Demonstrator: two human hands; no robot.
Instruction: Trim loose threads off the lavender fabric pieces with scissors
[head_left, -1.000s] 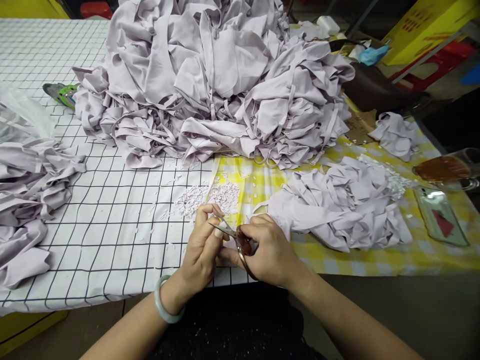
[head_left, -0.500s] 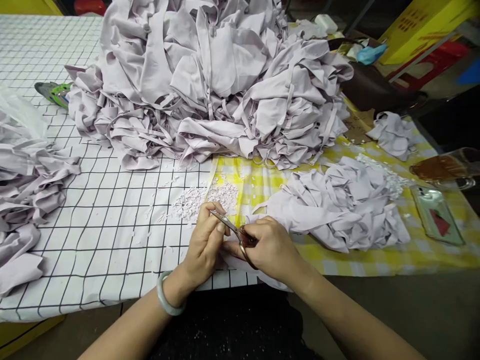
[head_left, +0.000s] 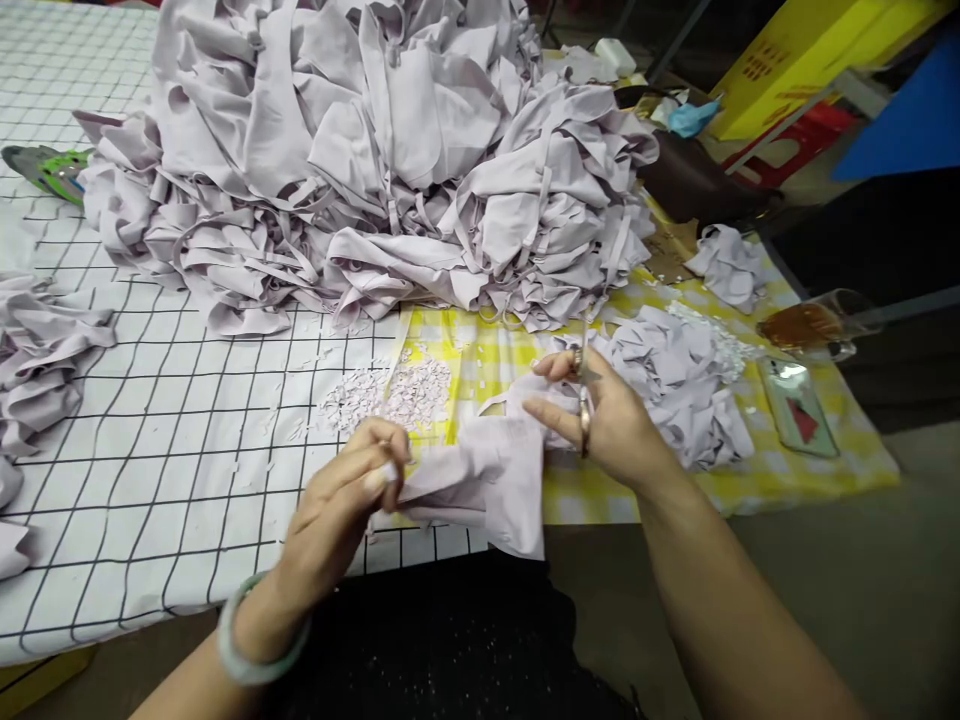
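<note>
My left hand (head_left: pixel 334 515), with a pale bangle on its wrist, pinches the edge of a pale lilac fabric piece (head_left: pixel 510 480) at the table's front edge. The piece stretches rightward from those fingers, its lower corner hanging over the edge. My right hand (head_left: pixel 622 425) is at the right end of this cloth, thumb and fingers apart. Scissors (head_left: pixel 584 425) hang from its fingers, pointing up; the blades are blurred. Behind it lies a crumpled pile of lilac pieces (head_left: pixel 690 400). Small fabric clippings (head_left: pixel 416 390) are scattered just beyond my left hand.
A large lilac fabric heap (head_left: pixel 427 130) fills the table's back, and another pile (head_left: pixel 45 350) lies left. At right are a phone (head_left: pixel 799 410), a glass mug of brown liquid (head_left: pixel 810 325) and more clippings (head_left: pixel 720 335). A green-grey object (head_left: pixel 56 175) sits back left.
My hands have moved apart: the left toward the lower left, the right toward the upper right with the scissors. The fabric piece now shows stretched between them. The view has shifted right.
</note>
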